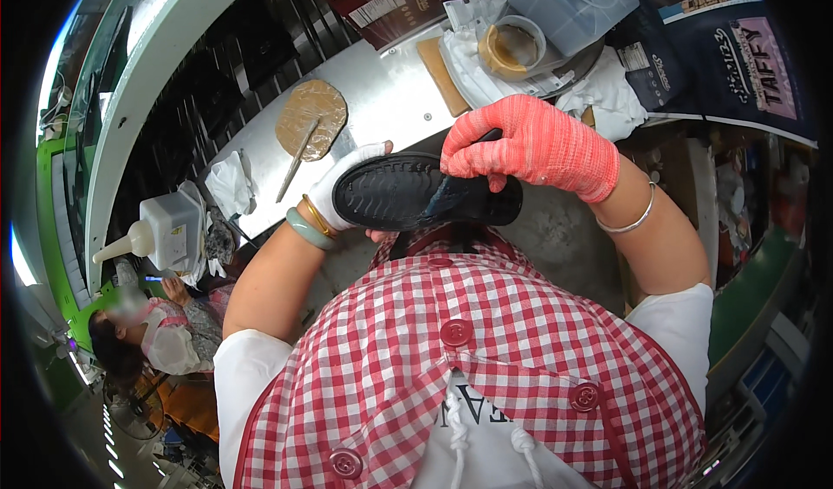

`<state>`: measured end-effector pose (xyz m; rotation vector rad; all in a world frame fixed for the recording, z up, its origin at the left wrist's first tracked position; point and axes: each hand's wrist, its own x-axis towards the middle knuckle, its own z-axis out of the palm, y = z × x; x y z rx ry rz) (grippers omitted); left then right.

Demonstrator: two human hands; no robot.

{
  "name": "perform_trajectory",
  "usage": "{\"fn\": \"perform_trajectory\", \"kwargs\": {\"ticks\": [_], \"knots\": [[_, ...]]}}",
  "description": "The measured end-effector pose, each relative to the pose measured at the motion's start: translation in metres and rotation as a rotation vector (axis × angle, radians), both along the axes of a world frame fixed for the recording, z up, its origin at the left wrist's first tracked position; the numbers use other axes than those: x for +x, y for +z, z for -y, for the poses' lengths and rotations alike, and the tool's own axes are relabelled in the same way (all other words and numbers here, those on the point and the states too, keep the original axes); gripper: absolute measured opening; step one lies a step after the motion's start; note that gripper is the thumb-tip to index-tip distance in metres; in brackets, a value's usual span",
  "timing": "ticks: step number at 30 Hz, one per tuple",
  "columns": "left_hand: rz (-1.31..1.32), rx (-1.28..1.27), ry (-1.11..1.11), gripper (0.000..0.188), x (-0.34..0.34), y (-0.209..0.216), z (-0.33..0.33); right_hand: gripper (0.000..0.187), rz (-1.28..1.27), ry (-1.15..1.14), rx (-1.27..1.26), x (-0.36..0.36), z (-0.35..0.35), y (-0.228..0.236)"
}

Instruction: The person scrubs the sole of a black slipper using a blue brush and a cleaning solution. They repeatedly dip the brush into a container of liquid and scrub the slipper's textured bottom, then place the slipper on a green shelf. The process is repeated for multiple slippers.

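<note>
A black shoe sole lies level in front of my chest, its ridged tread facing up. My left hand, in a white glove with bare fingertips, is closed around the sole's left end. Over the sole's right half, my right hand in a coral-red knit glove has its fingers pinched together. A short dark end, like a thin handle, sticks up between those fingers; its lower part is hidden, so I cannot make out its kind. A shiny bluish streak crosses the sole beside the fingertips.
On the metal bench edge lie a brown round pad with a thin stick and crumpled white paper. Behind stand a cup of amber residue and a clear plastic bin. A spouted bottle and another person are at left.
</note>
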<state>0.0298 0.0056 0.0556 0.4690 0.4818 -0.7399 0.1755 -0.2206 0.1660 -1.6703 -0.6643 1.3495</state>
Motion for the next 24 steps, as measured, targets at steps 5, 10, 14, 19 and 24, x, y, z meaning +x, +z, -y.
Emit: {"fn": "perform_trajectory", "kwargs": {"ticks": [5, 10, 14, 19, 24], "knots": [[0.022, 0.024, -0.056, 0.061, -0.007, -0.005, -0.005, 0.022, -0.005, -0.051, 0.052, 0.003, 0.019, -0.017], [-0.063, -0.004, 0.055, 0.064, -0.014, 0.000, -0.004, 0.020, -0.025, -0.165, 0.040, 0.002, 0.036, -0.023], [-0.138, 0.030, 0.087, 0.063, -0.010, 0.016, 0.014, 0.015, -0.017, -0.266, 0.411, -0.022, 0.022, -0.019], [0.010, -0.132, 0.017, 0.061, -0.009, 0.001, 0.014, 0.022, 0.307, -0.048, 0.680, -0.040, 0.004, -0.031], [0.093, -0.162, 0.021, 0.062, -0.018, 0.004, 0.007, 0.023, 0.574, 0.057, 0.609, -0.035, 0.027, -0.027]]}}
